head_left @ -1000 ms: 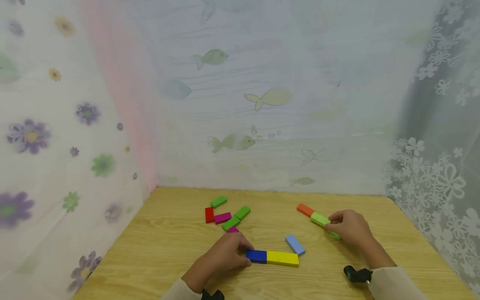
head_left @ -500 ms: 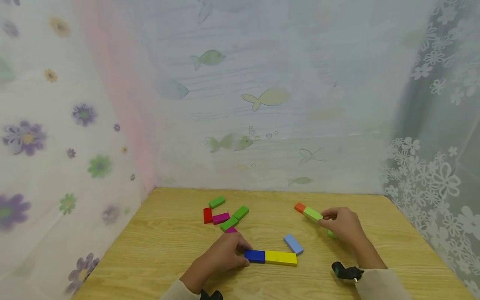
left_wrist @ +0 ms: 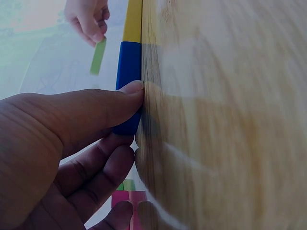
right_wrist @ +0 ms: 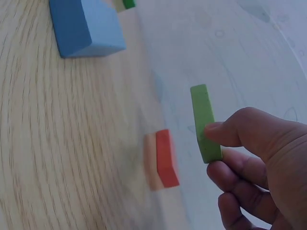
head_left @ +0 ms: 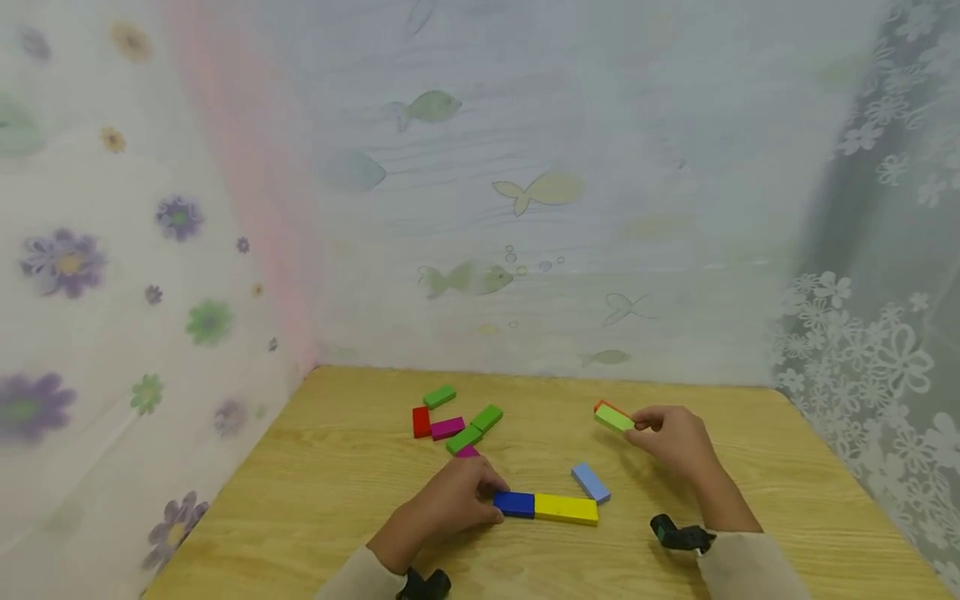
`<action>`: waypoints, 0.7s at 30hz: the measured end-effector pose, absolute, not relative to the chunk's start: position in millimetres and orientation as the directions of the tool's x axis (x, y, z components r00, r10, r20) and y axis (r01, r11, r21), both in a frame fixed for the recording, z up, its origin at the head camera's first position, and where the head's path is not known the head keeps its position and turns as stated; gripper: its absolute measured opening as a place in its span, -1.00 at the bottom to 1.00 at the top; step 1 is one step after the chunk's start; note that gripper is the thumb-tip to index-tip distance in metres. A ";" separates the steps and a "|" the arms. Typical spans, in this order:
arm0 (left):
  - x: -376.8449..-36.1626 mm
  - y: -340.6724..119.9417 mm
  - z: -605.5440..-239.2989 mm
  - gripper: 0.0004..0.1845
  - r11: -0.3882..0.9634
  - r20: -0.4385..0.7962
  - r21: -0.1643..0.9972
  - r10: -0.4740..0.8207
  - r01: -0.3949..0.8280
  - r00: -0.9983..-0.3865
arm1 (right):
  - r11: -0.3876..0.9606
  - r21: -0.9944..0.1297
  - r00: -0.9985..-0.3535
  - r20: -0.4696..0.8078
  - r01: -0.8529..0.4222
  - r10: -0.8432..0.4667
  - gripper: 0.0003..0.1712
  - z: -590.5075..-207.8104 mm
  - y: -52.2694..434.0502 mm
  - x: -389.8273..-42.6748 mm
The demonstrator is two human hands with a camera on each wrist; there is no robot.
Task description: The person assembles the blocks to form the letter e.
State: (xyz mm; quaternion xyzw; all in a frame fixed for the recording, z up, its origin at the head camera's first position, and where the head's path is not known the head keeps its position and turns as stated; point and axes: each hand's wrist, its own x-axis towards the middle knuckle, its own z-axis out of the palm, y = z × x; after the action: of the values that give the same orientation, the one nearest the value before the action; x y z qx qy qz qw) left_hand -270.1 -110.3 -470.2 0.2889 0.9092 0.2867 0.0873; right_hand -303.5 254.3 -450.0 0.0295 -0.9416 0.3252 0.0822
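Observation:
My left hand (head_left: 453, 497) rests at the left end of a dark blue block (head_left: 515, 504), thumb and fingers on its sides. In the left wrist view the thumb covers part of this blue block (left_wrist: 128, 64). End to end with it lies a longer yellow block (head_left: 566, 509). My right hand (head_left: 672, 437) pinches a light green block (head_left: 613, 418) by one end. The right wrist view shows the green block (right_wrist: 204, 120) raised, with the thumb across its lower part. Beside it, an orange block (right_wrist: 165, 158) lies on the table, mostly hidden behind the green one in the head view.
A light blue block (head_left: 591, 482) lies just behind the yellow one. Farther left are a red block (head_left: 422, 422), a magenta block (head_left: 447, 428) and several green blocks (head_left: 440, 396). Another magenta block (head_left: 468, 452) is partly covered by my left hand. Printed curtains border the wooden table (head_left: 300, 500).
My right hand has lifted the light green block from its place at the orange block's end and carried it left, over the orange block. My left hand stays at the dark blue block.

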 end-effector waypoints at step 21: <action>-272.9 -112.4 -471.9 -0.69 0.650 0.047 0.551 0.602 0.524 -0.797 | 0.753 -0.635 -0.985 0.138 -0.170 -0.107 -0.68 -459.0 210.0 -305.1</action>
State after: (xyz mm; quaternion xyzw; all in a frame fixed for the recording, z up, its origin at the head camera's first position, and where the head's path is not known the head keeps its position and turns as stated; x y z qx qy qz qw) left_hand -272.9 -112.4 -471.9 0.3108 0.9056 0.2801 0.0702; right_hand -305.1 210.0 -459.0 0.0741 -0.9351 0.3434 0.0464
